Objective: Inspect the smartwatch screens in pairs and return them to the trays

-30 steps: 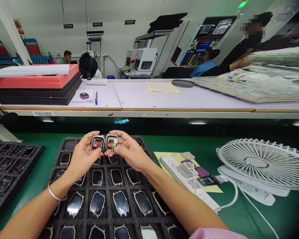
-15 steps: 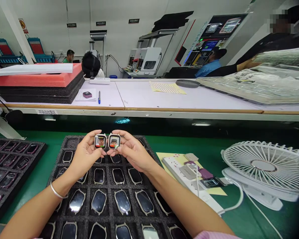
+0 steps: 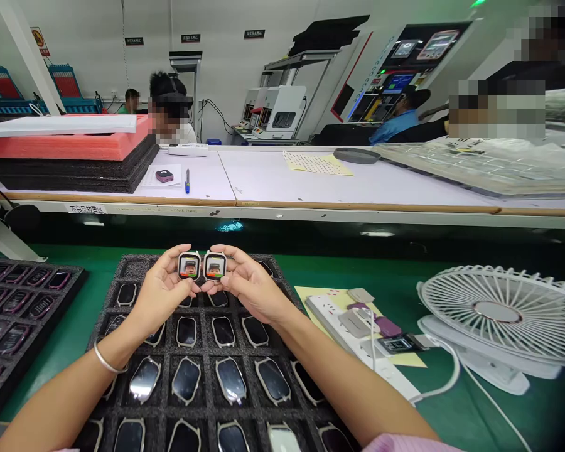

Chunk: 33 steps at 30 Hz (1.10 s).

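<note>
My left hand (image 3: 166, 284) is closed around the edges of a smartwatch (image 3: 189, 267) with a lit screen and a pale case. A second, matching smartwatch (image 3: 215, 267) is gripped in my right hand (image 3: 246, 280). Both are held side by side with screens toward me, close to each other. Below them lies a black foam tray (image 3: 167, 389), whose compartments hold several more watches with dark screens, such as one watch (image 3: 223, 331) just under my hands. My fingers hide part of the tray's upper rows.
Another foam tray (image 3: 70, 295) with purple-rimmed watches lies at left. To the right are a power strip (image 3: 327, 311) with chargers and cables, and a white fan (image 3: 499, 314). Behind runs a raised shelf (image 3: 263, 182) with foam stacks (image 3: 75, 176). Several people are beyond it.
Both watches stay in my hands, nearly still. Across the shelf, a person in a dark headset has raised their head. The person at far right has shifted.
</note>
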Each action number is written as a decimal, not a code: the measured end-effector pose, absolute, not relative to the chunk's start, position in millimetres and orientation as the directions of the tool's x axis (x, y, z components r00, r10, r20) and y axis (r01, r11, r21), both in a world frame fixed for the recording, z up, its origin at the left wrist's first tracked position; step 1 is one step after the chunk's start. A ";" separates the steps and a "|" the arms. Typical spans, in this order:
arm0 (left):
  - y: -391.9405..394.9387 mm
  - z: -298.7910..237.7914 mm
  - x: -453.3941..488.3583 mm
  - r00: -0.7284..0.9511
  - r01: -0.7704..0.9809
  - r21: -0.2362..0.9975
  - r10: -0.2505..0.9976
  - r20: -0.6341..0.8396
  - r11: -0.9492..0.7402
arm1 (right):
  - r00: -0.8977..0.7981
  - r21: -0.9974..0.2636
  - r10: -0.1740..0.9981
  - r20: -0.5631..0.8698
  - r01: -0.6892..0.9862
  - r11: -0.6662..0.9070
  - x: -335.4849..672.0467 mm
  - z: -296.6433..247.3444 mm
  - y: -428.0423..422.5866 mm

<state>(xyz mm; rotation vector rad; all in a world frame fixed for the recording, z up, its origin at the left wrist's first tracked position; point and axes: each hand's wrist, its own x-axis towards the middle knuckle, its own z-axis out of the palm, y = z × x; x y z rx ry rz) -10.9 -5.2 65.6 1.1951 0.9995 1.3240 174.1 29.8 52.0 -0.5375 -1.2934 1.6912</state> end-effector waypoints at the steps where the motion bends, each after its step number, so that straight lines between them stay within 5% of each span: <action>1: -5.1 65.5 -11.0 0.041 -0.160 0.981 0.993 0.114 -0.106 | -0.492 -0.918 0.852 0.178 -0.395 -0.036 174.2 51.8 29.8; 33: -5.0 64.3 -9.2 0.021 -0.123 0.981 0.988 0.153 -0.149 | -0.492 -0.929 0.847 0.202 -0.369 0.007 173.4 47.4 30.1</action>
